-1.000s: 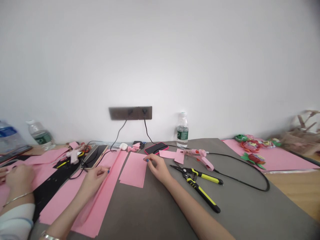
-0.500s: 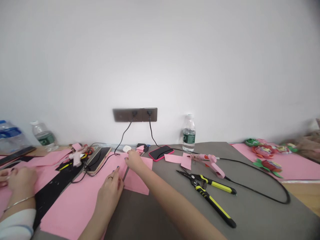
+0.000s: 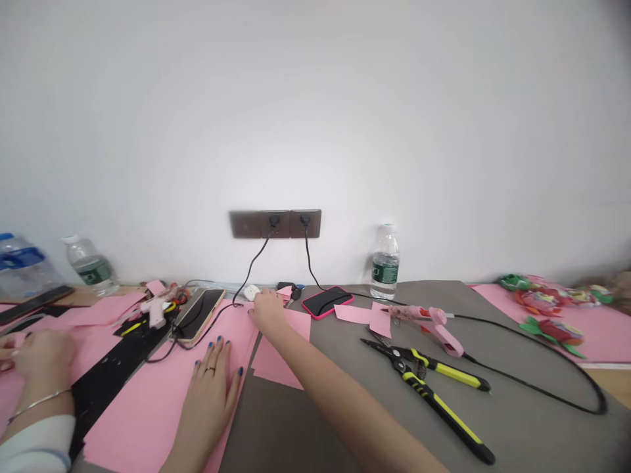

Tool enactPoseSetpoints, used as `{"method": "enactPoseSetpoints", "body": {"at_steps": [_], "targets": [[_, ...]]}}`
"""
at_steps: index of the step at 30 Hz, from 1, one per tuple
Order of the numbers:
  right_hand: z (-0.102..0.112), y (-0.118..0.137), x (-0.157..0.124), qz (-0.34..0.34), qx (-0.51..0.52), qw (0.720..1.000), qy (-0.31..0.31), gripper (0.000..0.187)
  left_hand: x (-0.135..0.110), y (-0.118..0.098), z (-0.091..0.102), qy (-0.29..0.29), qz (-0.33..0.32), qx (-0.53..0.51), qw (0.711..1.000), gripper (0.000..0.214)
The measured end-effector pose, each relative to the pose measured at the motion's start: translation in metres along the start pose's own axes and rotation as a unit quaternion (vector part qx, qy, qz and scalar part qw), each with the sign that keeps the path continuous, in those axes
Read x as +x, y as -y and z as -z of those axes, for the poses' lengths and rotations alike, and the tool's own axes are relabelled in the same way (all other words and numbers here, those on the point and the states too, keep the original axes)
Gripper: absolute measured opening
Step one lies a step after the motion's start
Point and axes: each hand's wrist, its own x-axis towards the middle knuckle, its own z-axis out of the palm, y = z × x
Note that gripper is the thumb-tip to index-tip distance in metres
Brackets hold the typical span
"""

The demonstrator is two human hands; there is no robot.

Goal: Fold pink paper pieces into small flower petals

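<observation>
My left hand (image 3: pixel 210 381) lies flat on a stack of pink paper (image 3: pixel 140 410), fingers spread and pointing away from me. At the far right corner of that stack is my right hand (image 3: pixel 269 312), its fingers curled down onto the paper; what lies under them is partly hidden. A smaller pink sheet (image 3: pixel 279 361) lies beside the stack, under my right forearm. Just beyond my right fingers is a small white object (image 3: pixel 251 292).
Pliers (image 3: pixel 419 371), a pink glue gun (image 3: pixel 434 322) with cord, a phone (image 3: pixel 328 302) and a water bottle (image 3: pixel 385 263) stand right. Paper flowers (image 3: pixel 555 332) lie far right. Left are another phone (image 3: pixel 200 315), a pink-white glue gun (image 3: pixel 156 312) and another person's hand (image 3: pixel 44 358).
My left hand has opened out flat, away from the sheet's edge. My right hand remains at the far corner. The view has shifted slightly left.
</observation>
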Motion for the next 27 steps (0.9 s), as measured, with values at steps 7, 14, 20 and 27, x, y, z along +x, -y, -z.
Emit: {"method": "enactPoseSetpoints", "body": {"at_steps": [7, 14, 20, 27], "targets": [[0.0022, 0.0066, 0.0039, -0.022, -0.014, 1.0, -0.001, 0.022, 0.0009, 0.0006, 0.0001, 0.001, -0.006, 0.0, 1.0, 0.053], [0.0044, 0.009, 0.0019, -0.027, -0.017, 0.999, 0.003, 0.024, 0.0014, 0.0022, -0.0003, -0.015, -0.012, -0.006, 1.0, 0.048], [0.005, 0.0075, 0.0033, -0.032, -0.013, 0.999, 0.006, 0.021, 0.0012, 0.0008, 0.0007, -0.013, -0.011, -0.007, 1.0, 0.048], [0.0075, 0.0065, 0.0081, -0.037, 0.002, 0.998, 0.04, 0.032, 0.0097, 0.0078, 0.0086, -0.019, -0.043, -0.024, 0.999, 0.045]]}}
